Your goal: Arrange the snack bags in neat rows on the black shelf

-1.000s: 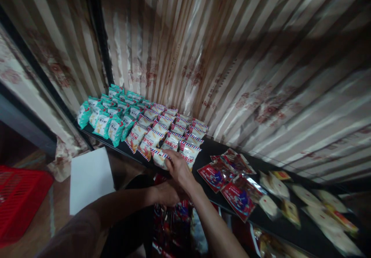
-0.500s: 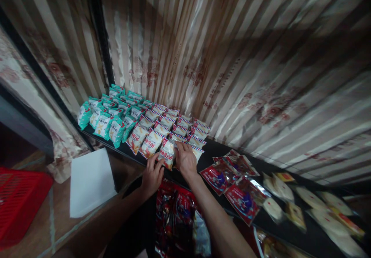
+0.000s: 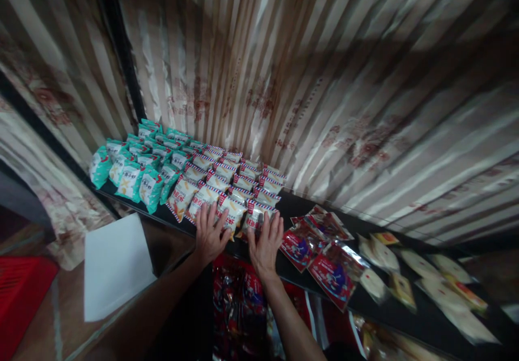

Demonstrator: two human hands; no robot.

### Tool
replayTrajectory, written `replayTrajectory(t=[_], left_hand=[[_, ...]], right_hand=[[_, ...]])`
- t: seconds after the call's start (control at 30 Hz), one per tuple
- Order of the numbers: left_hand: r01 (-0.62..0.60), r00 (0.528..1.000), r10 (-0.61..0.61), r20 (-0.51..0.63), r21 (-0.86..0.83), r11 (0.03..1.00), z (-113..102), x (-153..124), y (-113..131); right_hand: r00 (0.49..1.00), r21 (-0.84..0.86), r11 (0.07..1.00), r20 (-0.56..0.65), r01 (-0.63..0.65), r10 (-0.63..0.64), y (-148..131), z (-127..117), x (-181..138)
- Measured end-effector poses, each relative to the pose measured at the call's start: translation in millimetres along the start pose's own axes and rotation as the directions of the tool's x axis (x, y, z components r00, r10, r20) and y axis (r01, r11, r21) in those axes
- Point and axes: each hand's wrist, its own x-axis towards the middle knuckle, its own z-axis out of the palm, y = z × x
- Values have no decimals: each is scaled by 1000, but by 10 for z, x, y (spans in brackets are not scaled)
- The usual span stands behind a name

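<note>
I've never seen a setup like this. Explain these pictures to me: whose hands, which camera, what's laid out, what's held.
No machine here: these are a person's own bare hands, seen by one camera worn on the head, looking forward and down.

On a long black shelf stand puffy teal plastic packets at the left and white plastic packets with striped edges beside them. Farther right lie flat, shiny red packets and pale, flat wrapped items, too blurred to identify. Behind hangs a striped, floral curtain.

The left hand and right hand are open, fingers spread over the fronts of the white packets. Neither seems to grip anything.
</note>
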Motion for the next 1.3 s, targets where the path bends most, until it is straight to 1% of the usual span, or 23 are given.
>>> replayTrajectory(t=[0.13, 0.3, 0.4, 0.53, 0.63, 0.7, 0.8, 0.87, 0.97, 1.07, 1.17, 1.2, 1.23, 1.3], left_hand=[[56, 998, -56, 21, 28, 998, 55, 147, -63], [49, 994, -51, 93, 27, 998, 85, 191, -72], [49, 993, -52, 108, 23, 999, 92, 190, -77], [36, 995, -38, 91, 22, 999, 112, 150, -110], [43, 999, -43, 27, 3, 999, 98, 106, -165], [116, 992, -115, -45, 9, 993, 65, 93, -227], [305, 945, -298, -134, 36, 952, 13, 111, -353], [361, 928, -354, -115, 39, 932, 6, 133, -433], [350, 936, -349, -45, 24, 936, 30, 155, -509], [359, 933, -359, -34, -4, 933, 19, 169, -521], [374, 923, -377, -75, -47, 926, -106, 190, -436], [353, 929, -359, -91, -79, 932, -176, 186, -368], [300, 944, -314, -104, -128, 945, -257, 166, -273], [217, 961, -250, -118, -238, 947, -425, 57, -6]], right_hand=[[999, 7, 1000, 34, 7, -7, 106, 148, 9], [996, 79, 997, 81, 26, -32, 113, 267, 14], [997, 60, 998, 75, 23, -27, 88, 294, 3], [998, 4, 999, 21, 54, -54, 61, 250, -23], [998, -35, 997, -2, 66, -66, 43, 195, -71], [996, -53, 995, 21, 87, -86, 37, 179, -115], [992, -72, 991, 74, 109, -104, 37, 203, -173], [991, -90, 991, 102, 100, -91, 31, 232, -195], [987, -117, 989, 146, 86, -69, -5, 242, -197], [984, -103, 993, 175, 59, -40, -50, 157, -186], [990, -34, 999, 141, 23, -18, -34, -50, -242], [992, 4, 1000, 124, 17, -17, -7, -145, -294], [994, 45, 999, 107, 7, -12, 30, -250, -368], [995, 115, 992, 90, -45, 35, 133, -473, -578]])
